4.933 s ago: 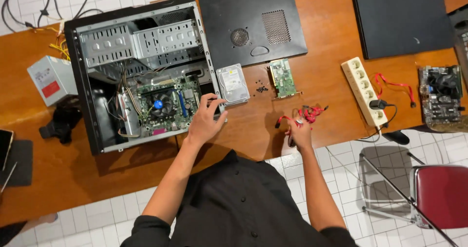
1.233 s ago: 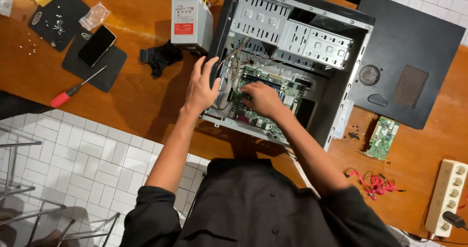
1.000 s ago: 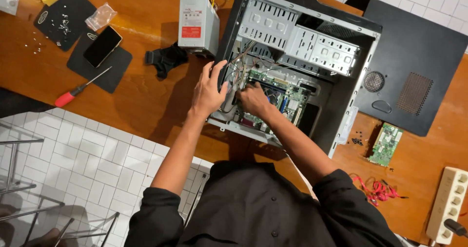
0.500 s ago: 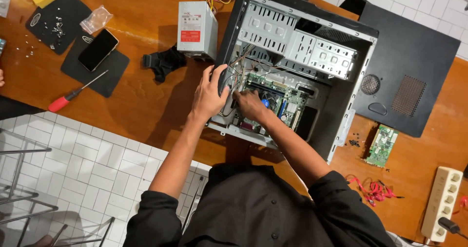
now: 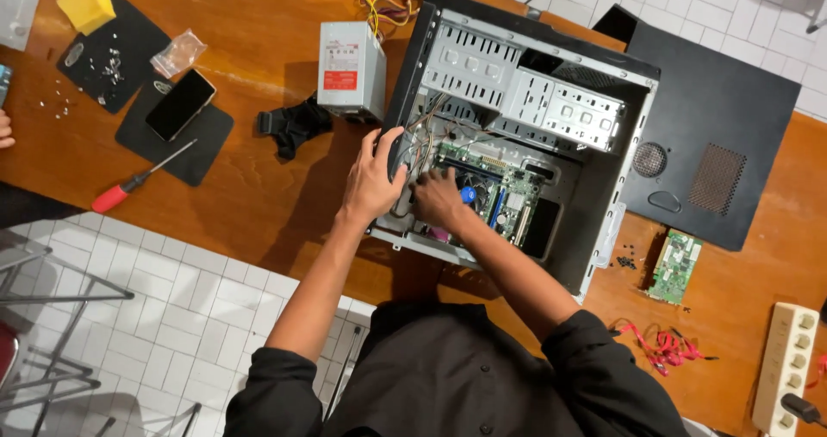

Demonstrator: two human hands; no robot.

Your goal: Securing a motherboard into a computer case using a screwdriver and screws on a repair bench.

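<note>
Wooden table [image 5: 258,204]: case [image 5: 603,221] opened, panel [image 5: 732,127] removed; rim gripped by curled left hand [image 5: 372,181], board [image 5: 491,191] touched by bunched right hand [image 5: 438,200].

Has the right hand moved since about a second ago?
Yes. The right hand has slid left over the motherboard, toward the case edge, and now sits close beside the left hand.

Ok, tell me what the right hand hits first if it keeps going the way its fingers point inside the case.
The right hand points up and left, toward the bundle of thin wires beside the green motherboard. It would probably meet those first, then the case wall that the left hand grips. Depth is unclear.
</note>
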